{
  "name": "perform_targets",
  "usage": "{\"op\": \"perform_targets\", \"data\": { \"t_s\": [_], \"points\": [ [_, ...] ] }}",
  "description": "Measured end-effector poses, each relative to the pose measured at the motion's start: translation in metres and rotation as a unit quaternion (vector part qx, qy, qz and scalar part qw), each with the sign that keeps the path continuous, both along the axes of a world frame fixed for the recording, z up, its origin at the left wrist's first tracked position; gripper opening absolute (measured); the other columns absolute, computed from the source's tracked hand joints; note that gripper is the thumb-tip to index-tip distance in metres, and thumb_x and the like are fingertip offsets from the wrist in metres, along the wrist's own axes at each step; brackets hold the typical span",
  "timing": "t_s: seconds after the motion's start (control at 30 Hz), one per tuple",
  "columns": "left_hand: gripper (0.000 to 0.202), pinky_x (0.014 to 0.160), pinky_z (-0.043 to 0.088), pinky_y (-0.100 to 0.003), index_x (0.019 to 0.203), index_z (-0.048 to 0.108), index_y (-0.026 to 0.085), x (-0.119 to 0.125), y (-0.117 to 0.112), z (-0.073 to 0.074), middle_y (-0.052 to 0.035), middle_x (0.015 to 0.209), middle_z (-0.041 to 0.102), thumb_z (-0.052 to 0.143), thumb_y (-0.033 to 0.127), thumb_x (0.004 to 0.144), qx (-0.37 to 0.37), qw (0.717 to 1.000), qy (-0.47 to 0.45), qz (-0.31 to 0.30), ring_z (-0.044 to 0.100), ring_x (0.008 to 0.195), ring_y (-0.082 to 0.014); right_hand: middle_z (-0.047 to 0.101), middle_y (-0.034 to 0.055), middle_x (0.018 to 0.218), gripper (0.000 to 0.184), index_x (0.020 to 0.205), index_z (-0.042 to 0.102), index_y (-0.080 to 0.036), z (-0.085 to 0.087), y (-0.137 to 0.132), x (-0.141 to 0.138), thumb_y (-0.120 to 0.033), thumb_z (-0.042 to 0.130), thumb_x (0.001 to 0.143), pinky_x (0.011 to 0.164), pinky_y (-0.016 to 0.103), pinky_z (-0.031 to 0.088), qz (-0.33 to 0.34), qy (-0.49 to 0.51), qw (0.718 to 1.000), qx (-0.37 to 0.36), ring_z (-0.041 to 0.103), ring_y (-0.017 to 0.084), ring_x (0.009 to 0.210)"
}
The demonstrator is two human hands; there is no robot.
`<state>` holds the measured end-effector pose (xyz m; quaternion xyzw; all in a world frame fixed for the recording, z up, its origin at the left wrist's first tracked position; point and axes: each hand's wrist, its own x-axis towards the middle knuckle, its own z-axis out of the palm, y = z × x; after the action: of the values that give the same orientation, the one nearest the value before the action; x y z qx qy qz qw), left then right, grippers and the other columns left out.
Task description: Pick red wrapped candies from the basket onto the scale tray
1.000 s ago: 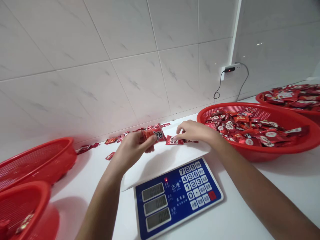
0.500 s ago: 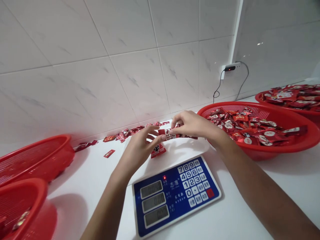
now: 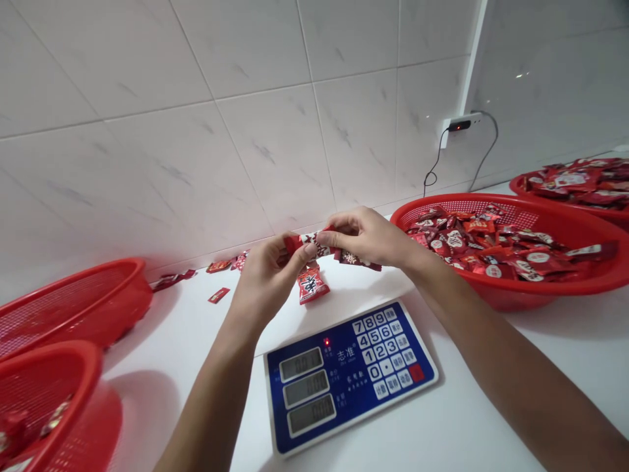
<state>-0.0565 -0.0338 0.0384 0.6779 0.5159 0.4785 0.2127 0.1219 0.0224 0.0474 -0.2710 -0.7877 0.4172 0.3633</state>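
Note:
Over the white weighing pan (image 3: 339, 295) both hands are pinching one red-and-white wrapped candy (image 3: 322, 242). My left hand (image 3: 270, 272) grips its left end, thumb on top and fingers curled behind. The other end sits between the thumb and fingers of my right hand (image 3: 371, 239). A darker red wrapped candy (image 3: 358, 261) shows just under my right hand; whether it is held too, I cannot tell. Another red packet (image 3: 312, 286) with dark lettering rests on the pan below the hands. The scale's blue panel (image 3: 351, 373) faces me, its red light lit.
A red basket (image 3: 565, 285) of wrapped candies stands to the right, with a second full basket (image 3: 521, 187) behind it. Two red baskets, one lower (image 3: 91, 367) and one farther back (image 3: 132, 288), stand left. Loose candies (image 3: 171, 280) lie along the tiled wall (image 3: 265, 151).
My two hands have closed in around the candy, with the left fingers now curled behind it. The packet on the pan shows more fully. The view has shifted slightly.

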Motion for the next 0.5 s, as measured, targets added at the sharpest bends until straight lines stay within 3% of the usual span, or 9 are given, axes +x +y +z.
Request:
{"op": "perform_targets", "data": {
  "t_s": [0.17, 0.27, 0.43, 0.5],
  "points": [
    [0.037, 0.062, 0.045, -0.028, 0.085, 0.067, 0.015, 0.000, 0.005, -0.003, -0.0062, 0.077, 0.068, 0.067, 0.052, 0.078, -0.027, 1.000, 0.005, -0.002, 0.060, 0.071, -0.0173, 0.061, -0.0013, 0.064, 0.024, 0.087, 0.068, -0.014, -0.005, 0.004, -0.003, -0.037, 0.062, 0.087, 0.027, 0.017, 0.029, -0.010, -0.008, 1.000, 0.002, 0.042, 0.003, 0.036],
    [0.039, 0.067, 0.048, -0.030, 0.079, 0.066, 0.015, -0.007, 0.008, 0.001, -0.0083, 0.078, 0.070, 0.067, 0.055, 0.077, -0.066, 0.998, 0.023, -0.009, 0.064, 0.077, -0.0206, 0.062, 0.0000, 0.065, 0.031, 0.086, 0.069, -0.015, -0.007, 0.005, -0.003, -0.045, 0.063, 0.085, 0.029, 0.017, 0.030, -0.020, -0.031, 0.999, -0.004, 0.045, 0.005, 0.039],
    [0.042, 0.059, 0.049, -0.028, 0.091, 0.064, 0.021, -0.043, 0.000, 0.022, -0.0056, 0.074, 0.072, 0.076, 0.052, 0.065, -0.058, 0.995, 0.047, 0.063, 0.064, 0.067, -0.0199, 0.067, 0.0026, 0.068, 0.039, 0.093, 0.069, -0.016, -0.008, 0.008, 0.004, -0.052, 0.067, 0.077, 0.034, 0.020, 0.036, -0.050, -0.113, 0.992, 0.020, 0.050, 0.008, 0.043],
    [0.034, 0.053, 0.047, -0.025, 0.082, 0.069, 0.022, -0.061, -0.006, 0.027, -0.0046, 0.068, 0.071, 0.076, 0.051, 0.064, -0.087, 0.990, 0.098, 0.044, 0.062, 0.061, -0.0185, 0.069, 0.0045, 0.072, 0.035, 0.092, 0.068, -0.016, -0.010, 0.011, 0.005, -0.049, 0.064, 0.080, 0.036, 0.021, 0.038, -0.039, -0.126, 0.991, 0.011, 0.052, 0.009, 0.044]
  ]
}}
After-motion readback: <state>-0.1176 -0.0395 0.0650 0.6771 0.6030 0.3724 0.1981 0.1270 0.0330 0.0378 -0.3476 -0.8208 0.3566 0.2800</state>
